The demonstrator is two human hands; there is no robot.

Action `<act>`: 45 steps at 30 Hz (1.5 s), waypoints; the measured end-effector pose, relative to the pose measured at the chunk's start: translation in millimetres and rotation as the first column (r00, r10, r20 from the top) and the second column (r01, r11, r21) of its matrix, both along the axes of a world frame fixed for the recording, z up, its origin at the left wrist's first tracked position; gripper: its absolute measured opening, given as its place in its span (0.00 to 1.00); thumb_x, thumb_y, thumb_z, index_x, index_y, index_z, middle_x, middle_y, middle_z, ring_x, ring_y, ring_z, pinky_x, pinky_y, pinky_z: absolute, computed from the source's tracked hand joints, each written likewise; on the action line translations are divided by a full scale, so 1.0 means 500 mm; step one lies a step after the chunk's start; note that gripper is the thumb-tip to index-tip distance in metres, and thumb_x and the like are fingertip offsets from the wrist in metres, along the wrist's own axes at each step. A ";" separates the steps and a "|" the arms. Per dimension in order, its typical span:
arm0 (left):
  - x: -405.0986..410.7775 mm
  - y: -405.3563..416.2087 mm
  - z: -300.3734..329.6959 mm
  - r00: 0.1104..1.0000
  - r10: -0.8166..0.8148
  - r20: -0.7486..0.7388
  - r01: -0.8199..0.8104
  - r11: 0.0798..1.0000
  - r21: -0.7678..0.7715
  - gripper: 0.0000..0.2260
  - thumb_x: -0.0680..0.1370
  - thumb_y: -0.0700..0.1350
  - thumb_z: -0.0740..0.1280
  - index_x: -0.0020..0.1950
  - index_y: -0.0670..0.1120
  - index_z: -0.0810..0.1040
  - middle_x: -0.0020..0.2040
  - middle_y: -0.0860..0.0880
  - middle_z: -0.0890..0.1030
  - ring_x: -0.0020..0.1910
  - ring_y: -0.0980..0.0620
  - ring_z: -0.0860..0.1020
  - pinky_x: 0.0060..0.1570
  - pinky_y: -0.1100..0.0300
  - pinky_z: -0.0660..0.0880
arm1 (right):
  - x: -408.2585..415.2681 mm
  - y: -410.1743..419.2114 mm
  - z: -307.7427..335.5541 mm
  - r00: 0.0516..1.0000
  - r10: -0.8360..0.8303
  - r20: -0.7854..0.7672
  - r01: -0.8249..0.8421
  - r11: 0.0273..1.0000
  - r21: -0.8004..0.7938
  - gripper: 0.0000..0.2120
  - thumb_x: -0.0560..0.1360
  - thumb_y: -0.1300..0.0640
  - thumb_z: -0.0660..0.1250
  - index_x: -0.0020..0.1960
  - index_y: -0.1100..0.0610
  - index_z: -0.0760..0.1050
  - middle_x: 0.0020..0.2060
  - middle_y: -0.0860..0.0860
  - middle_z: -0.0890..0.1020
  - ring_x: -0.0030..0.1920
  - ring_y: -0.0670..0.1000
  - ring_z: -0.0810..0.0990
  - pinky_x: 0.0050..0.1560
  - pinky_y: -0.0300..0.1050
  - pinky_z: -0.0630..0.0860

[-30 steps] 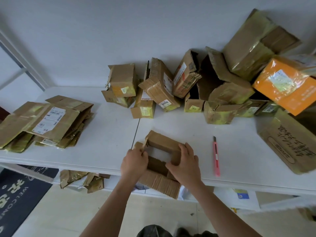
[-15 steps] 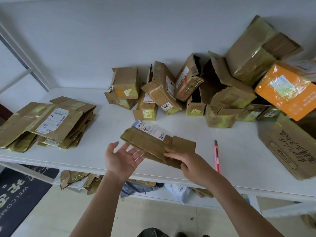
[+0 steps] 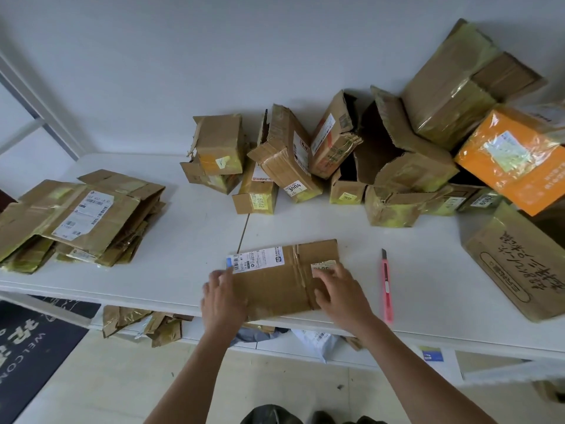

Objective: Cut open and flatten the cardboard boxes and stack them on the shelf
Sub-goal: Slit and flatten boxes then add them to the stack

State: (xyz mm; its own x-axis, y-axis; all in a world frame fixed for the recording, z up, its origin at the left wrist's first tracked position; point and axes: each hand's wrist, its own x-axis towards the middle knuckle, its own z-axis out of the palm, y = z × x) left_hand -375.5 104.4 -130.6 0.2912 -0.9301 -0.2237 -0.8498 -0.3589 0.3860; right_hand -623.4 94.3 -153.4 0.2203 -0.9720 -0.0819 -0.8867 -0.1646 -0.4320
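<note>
A flattened brown cardboard box (image 3: 281, 280) with a white shipping label lies at the front edge of the white shelf top (image 3: 183, 240). My left hand (image 3: 223, 298) presses on its left end with straight fingers. My right hand (image 3: 339, 292) lies flat on its right end, fingers spread. A stack of flattened boxes (image 3: 79, 218) sits at the left of the shelf. A pink utility knife (image 3: 386, 289) lies on the shelf to the right of my right hand.
Several unflattened boxes (image 3: 290, 160) are heaped along the back wall, with an orange box (image 3: 513, 160) and a large brown carton (image 3: 526, 264) at the right. Cardboard scraps (image 3: 146, 324) and bags lie on a lower shelf. A dark welcome mat (image 3: 27, 347) covers the floor at left.
The box went from an open sleeve to folded flat, and was laid on the shelf with its label up. Both hands now press it down.
</note>
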 end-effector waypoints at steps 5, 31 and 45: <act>-0.009 -0.029 -0.011 0.925 -0.343 -0.166 0.371 0.908 0.192 0.38 0.77 0.39 0.66 0.81 0.45 0.47 0.81 0.47 0.41 0.79 0.47 0.39 0.76 0.50 0.46 | 0.039 -0.025 -0.036 0.979 -0.030 -0.203 0.015 0.997 -0.073 0.20 0.80 0.49 0.55 0.68 0.58 0.65 0.80 0.56 0.49 0.79 0.56 0.51 0.75 0.56 0.54; -0.027 -0.059 -0.005 0.475 0.564 -0.676 -0.636 0.751 0.180 0.15 0.77 0.43 0.71 0.63 0.40 0.78 0.55 0.42 0.80 0.51 0.43 0.77 0.53 0.53 0.74 | -0.004 -0.038 -0.054 0.993 0.113 -0.035 -0.110 0.991 0.074 0.29 0.81 0.37 0.51 0.80 0.43 0.51 0.78 0.41 0.39 0.77 0.43 0.34 0.75 0.48 0.35; 0.242 0.038 0.145 -0.008 0.252 -0.968 -0.897 0.426 0.119 0.04 0.81 0.43 0.66 0.46 0.46 0.77 0.44 0.49 0.83 0.42 0.50 0.80 0.50 0.48 0.79 | 0.364 -0.046 0.151 0.532 -0.174 0.829 0.258 0.966 0.037 0.38 0.75 0.58 0.72 0.77 0.48 0.55 0.74 0.56 0.58 0.71 0.59 0.68 0.63 0.60 0.77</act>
